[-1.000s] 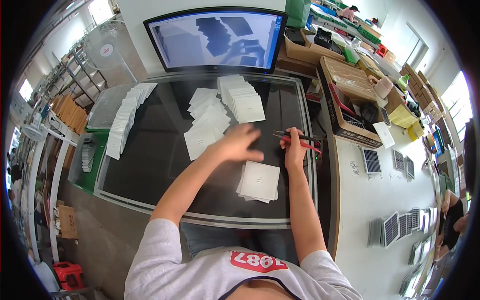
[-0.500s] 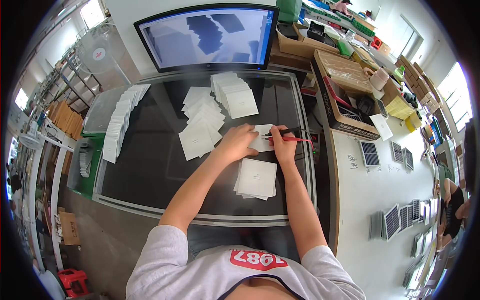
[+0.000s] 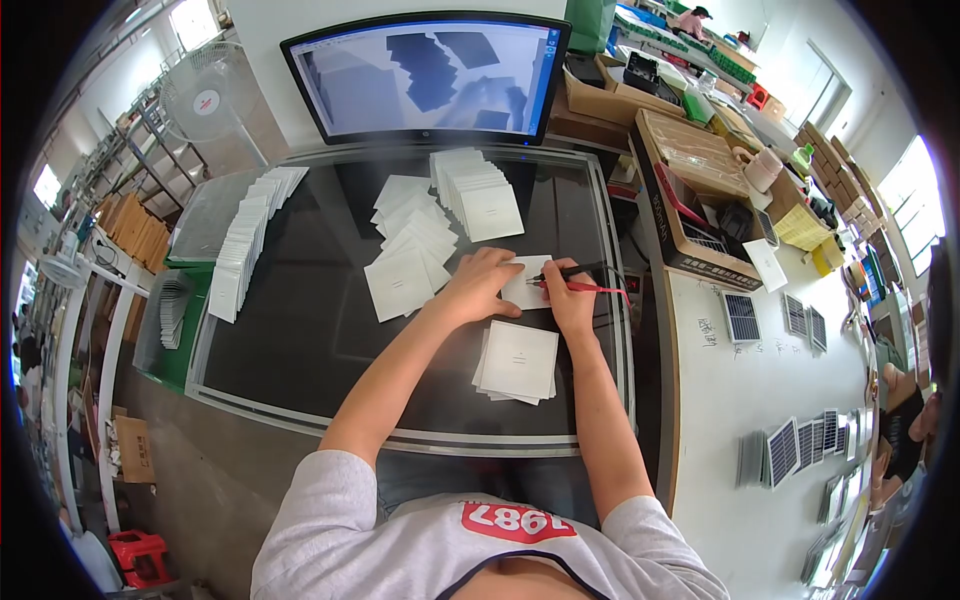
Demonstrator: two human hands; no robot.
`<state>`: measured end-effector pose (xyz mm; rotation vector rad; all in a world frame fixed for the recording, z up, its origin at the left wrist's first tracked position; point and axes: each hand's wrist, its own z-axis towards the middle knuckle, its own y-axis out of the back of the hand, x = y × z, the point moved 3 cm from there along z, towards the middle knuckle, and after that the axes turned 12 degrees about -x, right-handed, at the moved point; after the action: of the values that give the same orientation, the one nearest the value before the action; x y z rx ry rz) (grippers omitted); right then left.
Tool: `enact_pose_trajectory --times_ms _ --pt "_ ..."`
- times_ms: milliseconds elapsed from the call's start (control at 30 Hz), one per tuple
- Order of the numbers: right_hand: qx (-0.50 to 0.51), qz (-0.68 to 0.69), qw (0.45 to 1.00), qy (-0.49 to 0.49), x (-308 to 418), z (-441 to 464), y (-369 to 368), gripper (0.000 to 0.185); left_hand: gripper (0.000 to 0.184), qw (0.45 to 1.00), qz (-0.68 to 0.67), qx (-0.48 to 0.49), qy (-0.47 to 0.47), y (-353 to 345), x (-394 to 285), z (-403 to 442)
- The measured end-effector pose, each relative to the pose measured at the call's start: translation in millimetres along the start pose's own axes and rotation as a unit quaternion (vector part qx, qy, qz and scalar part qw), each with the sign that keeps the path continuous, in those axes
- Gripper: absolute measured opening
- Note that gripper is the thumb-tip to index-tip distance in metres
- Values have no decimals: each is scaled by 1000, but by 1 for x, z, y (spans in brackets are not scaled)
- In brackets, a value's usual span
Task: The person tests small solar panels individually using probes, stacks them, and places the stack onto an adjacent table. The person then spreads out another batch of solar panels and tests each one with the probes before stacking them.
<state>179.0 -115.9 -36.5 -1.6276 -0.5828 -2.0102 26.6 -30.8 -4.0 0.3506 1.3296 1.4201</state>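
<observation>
White panel (image 3: pixel 529 297) near the tabletop's (image 3: pixel 300 310) right edge

Left hand (image 3: pixel 474 288), loosely spread, rests on its left side; right hand (image 3: pixel 571 302) grips probes (image 3: pixel 597 288). Bare room lies farther left; near stack (image 3: pixel 517 362) and far stack (image 3: pixel 492 212) crowd the panel.

Right hand (image 3: pixel 571 302)'s got a black probe (image 3: pixel 575 269) and red probe (image 3: pixel 590 288), white card (image 3: pixel 530 298) just left of that grip, white-gridded dark panel (image 3: pixel 742 317) way off right.
</observation>
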Motion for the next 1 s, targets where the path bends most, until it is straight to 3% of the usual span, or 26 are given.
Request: enact_pose_trajectory --times_ms 100,200,300,433,567,667,733,867,900,1000 --pt "7 -10 999 42 -1 -2 -1 21 69 1000 7 2 -6 2 -1 0" --pt "-16 149 984 -96 -1 4 10 23 69 999 23 -31 -7 11 -3 -1" --pt "-56 233 964 -113 -4 10 20 25 70 998 25 6 54 28 -1 1" --pt "-57 261 957 -112 -6 11 19 26 70 990 -95 97 26 56 -31 -21" --pt "-44 234 965 -107 -7 11 17 27 82 963 -28 266 -21 50 -55 -42" --pt "-39 218 970 -105 -5 11 16 28 86 983 41 178 -34 26 -22 -22" --pt "-34 206 973 -101 -4 10 17 29 90 995 72 61 30 16 4 5" --pt "-38 205 974 -92 -9 11 17 29 87 967 238 -81 50 -8 53 44" --pt "-45 205 974 -90 -9 13 17 28 80 969 220 -98 60 -7 48 44" --pt "-44 160 983 -79 -3 10 15 27 71 981 189 21 26 3 19 36"
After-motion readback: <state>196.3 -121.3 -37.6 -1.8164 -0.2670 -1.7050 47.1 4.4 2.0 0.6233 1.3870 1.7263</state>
